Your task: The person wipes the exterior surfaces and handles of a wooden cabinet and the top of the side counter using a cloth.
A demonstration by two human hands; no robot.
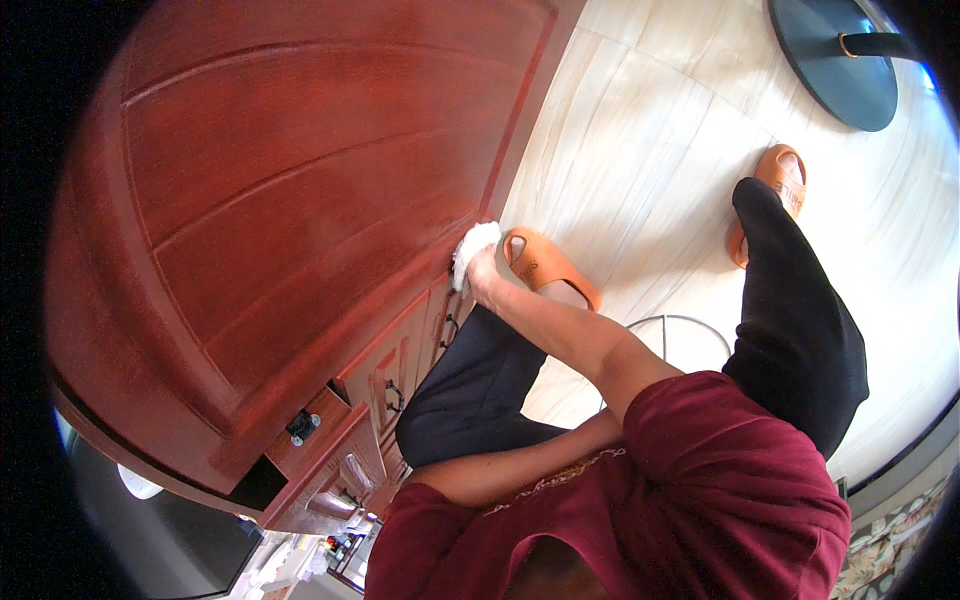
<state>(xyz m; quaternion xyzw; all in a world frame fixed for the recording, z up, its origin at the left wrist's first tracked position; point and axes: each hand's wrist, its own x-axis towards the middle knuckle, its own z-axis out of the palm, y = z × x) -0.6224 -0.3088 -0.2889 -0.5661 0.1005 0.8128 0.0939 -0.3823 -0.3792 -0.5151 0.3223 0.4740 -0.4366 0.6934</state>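
My right arm reaches forward and left, and my right hand (482, 276) grips a bunched white cloth (474, 243). The cloth presses against the lower edge of a large reddish-brown wooden door (330, 190) with raised panels, close to its corner. Most of my fingers are covered by the cloth. My left forearm (530, 468) lies across my body and passes beneath my right upper arm, which hides the left hand. A dark metal hinge (303, 427) shows near the door's inner side.
Cabinet drawers with dark handles (395, 396) stand beside my bent left knee. Orange slippers (545, 268) are on my feet, over a pale tiled floor (640, 130). A thin metal ring (690, 320) shows between my legs. At the far right stands a round dark base (835, 60) with a pole.
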